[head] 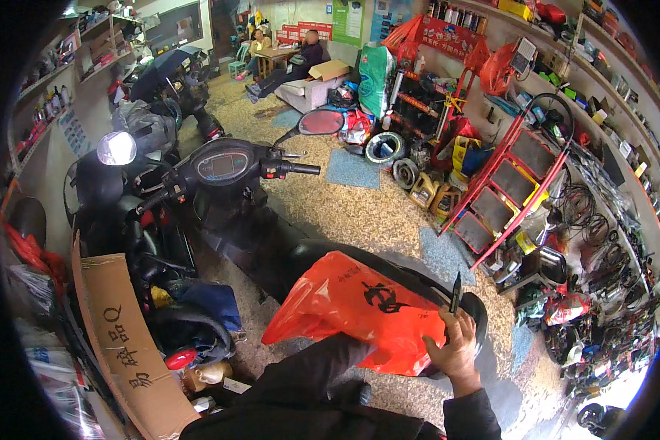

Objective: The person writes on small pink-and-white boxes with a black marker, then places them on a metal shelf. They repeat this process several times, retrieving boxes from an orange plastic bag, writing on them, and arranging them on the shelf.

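Observation:
A red plastic bag (313,297) bearing bold black handwriting is draped over the black seat (330,245) of an electric scooter. My right hand (455,346) is at the bag's right edge, gripping a black marker pen (455,291) that points up and away from me. The thumb of that hand is held apart, over the bag. My left arm, in a dark sleeve (302,363), reaches to the near edge of the bag. The left hand itself is hidden there. In front of the seat rise the scooter's handlebar dash (223,165) and its right mirror (320,122).
A cardboard piece (121,330) bearing writing stands at my left, beside another scooter. On the right, a red-framed hand truck (506,190) leans near oil jugs (424,190), a tyre (385,149) and heaped parts. Two people sit around a table (275,53) at the back.

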Demonstrator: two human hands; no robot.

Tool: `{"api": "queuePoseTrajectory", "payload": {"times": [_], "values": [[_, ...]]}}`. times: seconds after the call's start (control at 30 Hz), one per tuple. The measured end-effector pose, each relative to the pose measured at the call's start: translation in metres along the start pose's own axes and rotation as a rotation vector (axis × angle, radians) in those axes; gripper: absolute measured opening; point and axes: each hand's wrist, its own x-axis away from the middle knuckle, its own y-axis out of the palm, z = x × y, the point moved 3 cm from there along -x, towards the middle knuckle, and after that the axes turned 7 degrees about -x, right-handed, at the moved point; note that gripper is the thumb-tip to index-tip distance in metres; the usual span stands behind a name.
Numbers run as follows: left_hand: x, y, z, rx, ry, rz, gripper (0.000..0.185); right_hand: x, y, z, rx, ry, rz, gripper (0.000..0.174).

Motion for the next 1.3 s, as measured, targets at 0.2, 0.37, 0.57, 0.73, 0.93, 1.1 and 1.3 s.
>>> {"api": "queuePoseTrajectory", "payload": {"times": [0.2,0.37,0.57,0.73,0.93,1.1,1.3], "values": [[0.003,-0.001,0.004,0.037,-0.036,0.027,0.031,0.004,0.007,0.010,-0.079,0.005,-0.050,0.066],[0.004,0.000,0.004,0.063,-0.059,0.051,0.029,0.010,0.010,0.016,-0.098,0.020,-0.084,0.062],[0.006,0.003,0.005,0.093,-0.091,0.081,0.028,0.013,0.007,0.016,-0.106,-0.037,-0.013,0.060],[0.007,0.005,0.004,0.121,-0.118,0.114,0.027,0.017,0.005,0.016,-0.122,-0.040,0.023,0.055],[0.013,-0.001,0.002,0.148,-0.153,0.155,0.025,0.024,0.003,0.018,-0.135,-0.019,0.010,0.053],[0.024,-0.002,-0.001,0.179,-0.194,0.243,0.024,0.031,0.007,0.026,-0.167,0.028,0.005,0.046],[0.044,-0.002,-0.021,0.370,-0.312,0.414,0.023,0.036,-0.004,0.042,-0.158,0.177,0.047,0.040]]}}
